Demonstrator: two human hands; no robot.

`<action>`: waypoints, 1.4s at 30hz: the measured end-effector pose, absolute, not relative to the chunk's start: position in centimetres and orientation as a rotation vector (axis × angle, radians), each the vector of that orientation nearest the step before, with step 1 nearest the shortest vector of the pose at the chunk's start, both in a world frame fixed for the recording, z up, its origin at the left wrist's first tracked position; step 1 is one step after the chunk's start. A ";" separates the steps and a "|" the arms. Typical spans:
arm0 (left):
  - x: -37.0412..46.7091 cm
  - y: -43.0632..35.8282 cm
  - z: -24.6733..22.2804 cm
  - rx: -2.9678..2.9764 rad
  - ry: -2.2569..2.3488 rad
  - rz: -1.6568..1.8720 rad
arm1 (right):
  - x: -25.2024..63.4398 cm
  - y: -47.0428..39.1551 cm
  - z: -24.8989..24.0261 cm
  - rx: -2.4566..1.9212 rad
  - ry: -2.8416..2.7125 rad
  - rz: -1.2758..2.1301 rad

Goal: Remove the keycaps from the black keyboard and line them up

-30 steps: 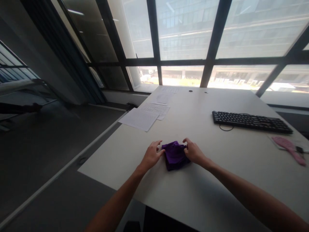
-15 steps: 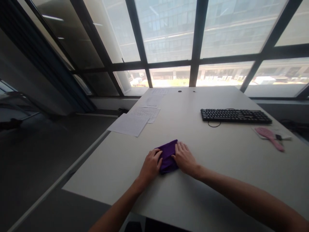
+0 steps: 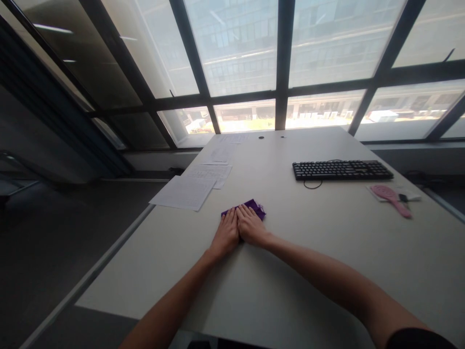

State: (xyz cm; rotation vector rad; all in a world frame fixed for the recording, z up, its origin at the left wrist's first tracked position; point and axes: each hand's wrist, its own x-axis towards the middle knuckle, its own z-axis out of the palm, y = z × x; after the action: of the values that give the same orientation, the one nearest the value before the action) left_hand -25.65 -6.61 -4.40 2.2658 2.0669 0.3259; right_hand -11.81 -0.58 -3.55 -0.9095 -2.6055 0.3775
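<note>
A folded purple cloth [image 3: 259, 209] lies on the white table [image 3: 308, 271] before me, mostly covered by my hands. My left hand [image 3: 227, 231] rests flat on its left part, fingers stretched out and pointing away from me. Pressed flat beside it, my right hand [image 3: 250, 225] touches the left one and lies over the middle of the cloth. Only the far edge and the right corner of the cloth show, and some loose thread or cord seems to be at that corner.
Several paper sheets [image 3: 183, 193] are spread along the table's left edge. To the right are a black keyboard [image 3: 341, 170] with its cable and a pink hairbrush [image 3: 390, 196] on a white packet. Large windows [image 3: 232, 48] stand beyond the far edge.
My right hand has moved left across the cloth to meet my left hand. The cloth now shows less of its surface. The view has shifted slightly to the right.
</note>
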 end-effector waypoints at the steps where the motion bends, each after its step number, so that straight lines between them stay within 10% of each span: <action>1: -26.1 -5.2 -4.0 2.275 2.064 0.305 | -12.2 0.7 -3.4 -0.952 -2.607 0.369; 10: -18.2 4.2 -3.6 2.445 1.804 0.256 | -3.9 6.7 -2.9 -1.276 -2.535 0.289; 27: 20.1 -4.2 -5.9 2.922 0.702 0.401 | 36.7 -9.5 -9.6 -2.156 -2.069 -0.360; 42: -8.1 4.4 -1.7 2.650 1.341 0.036 | 7.1 4.0 -2.9 -1.618 -2.458 0.219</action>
State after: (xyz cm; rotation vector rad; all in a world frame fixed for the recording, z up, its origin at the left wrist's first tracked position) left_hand -8.14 4.40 -1.73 2.6505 1.3405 0.0360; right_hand 7.14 4.00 -2.88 -1.6180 -2.4585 0.2195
